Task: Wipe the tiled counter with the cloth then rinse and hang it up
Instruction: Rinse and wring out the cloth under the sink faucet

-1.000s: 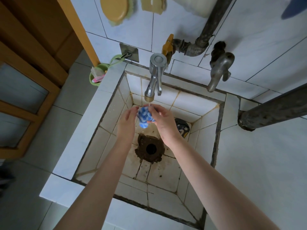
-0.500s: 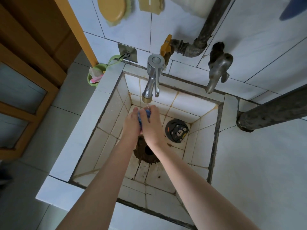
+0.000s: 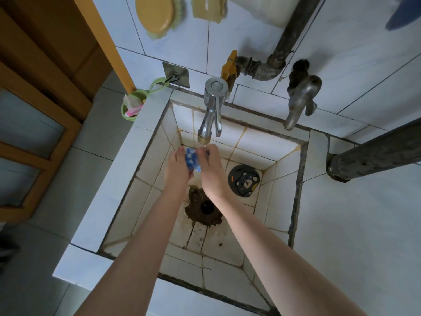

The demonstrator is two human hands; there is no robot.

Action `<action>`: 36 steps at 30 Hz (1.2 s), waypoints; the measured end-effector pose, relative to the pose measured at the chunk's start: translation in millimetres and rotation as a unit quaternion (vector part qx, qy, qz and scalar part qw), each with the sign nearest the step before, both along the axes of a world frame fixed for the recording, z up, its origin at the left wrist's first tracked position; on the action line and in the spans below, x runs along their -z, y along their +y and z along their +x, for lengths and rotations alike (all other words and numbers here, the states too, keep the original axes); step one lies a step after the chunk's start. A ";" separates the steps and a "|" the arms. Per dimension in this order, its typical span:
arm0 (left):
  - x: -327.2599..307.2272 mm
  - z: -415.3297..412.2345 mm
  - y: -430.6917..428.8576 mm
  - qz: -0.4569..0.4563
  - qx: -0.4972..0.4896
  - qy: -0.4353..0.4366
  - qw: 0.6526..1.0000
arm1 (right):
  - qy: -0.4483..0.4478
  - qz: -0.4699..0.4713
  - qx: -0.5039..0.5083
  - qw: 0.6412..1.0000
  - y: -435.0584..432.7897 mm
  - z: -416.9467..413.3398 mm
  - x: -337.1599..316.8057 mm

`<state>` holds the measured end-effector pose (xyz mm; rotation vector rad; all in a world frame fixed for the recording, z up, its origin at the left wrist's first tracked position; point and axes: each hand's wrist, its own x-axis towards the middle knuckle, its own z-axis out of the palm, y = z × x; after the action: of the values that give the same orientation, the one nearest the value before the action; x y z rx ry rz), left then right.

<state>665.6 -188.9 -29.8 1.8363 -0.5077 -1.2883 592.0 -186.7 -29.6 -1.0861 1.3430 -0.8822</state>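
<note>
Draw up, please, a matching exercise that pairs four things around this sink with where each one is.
1. cloth
2. bear disc
3. green cup
4. yellow valve handle

A. hung on the wall hook, left of the sink
B. on the pipe behind the chrome tap
C. gripped by the left hand and right hand under the tap
D. in the sink, right of the drain

Pairs: 1-C, 2-D, 3-A, 4-B

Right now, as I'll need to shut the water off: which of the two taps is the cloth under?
The shiny chrome tap, left of the two: the blue cloth is held just below its spout. The duller grey tap has nothing beneath it.
</note>
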 end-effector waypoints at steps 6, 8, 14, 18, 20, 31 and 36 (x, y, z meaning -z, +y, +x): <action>-3.3 -6.8 2.6 -0.021 0.062 -0.009 0.998 | -0.040 0.010 0.010 0.999 -0.8 12.0 0.7; -1.4 -6.0 2.8 -0.019 0.075 -0.012 0.997 | -0.046 0.042 0.009 0.998 -10.3 7.3 -1.8; -5.1 -10.2 6.6 -0.048 0.096 -0.005 0.994 | 0.013 0.038 0.029 0.999 -25.6 -9.6 1.2; -10.9 -3.1 6.2 -0.096 0.047 0.041 0.993 | -0.068 0.035 0.015 0.997 -10.6 -22.6 0.3; -11.5 -4.2 7.2 -0.078 0.005 0.094 0.993 | -0.057 0.028 -0.001 0.998 -0.9 -18.1 0.4; -12.3 -8.8 23.6 -0.041 -0.021 0.042 0.998 | 0.055 0.047 0.076 0.995 -19.9 -15.6 11.6; -13.7 -9.6 11.6 -0.052 -0.054 0.155 0.985 | -0.093 0.050 0.027 0.994 1.5 -10.9 11.9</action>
<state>656.1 -177.2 -16.1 1.5208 -0.2954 -1.4123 581.1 -185.2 -41.4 -0.8712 1.2527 -0.9230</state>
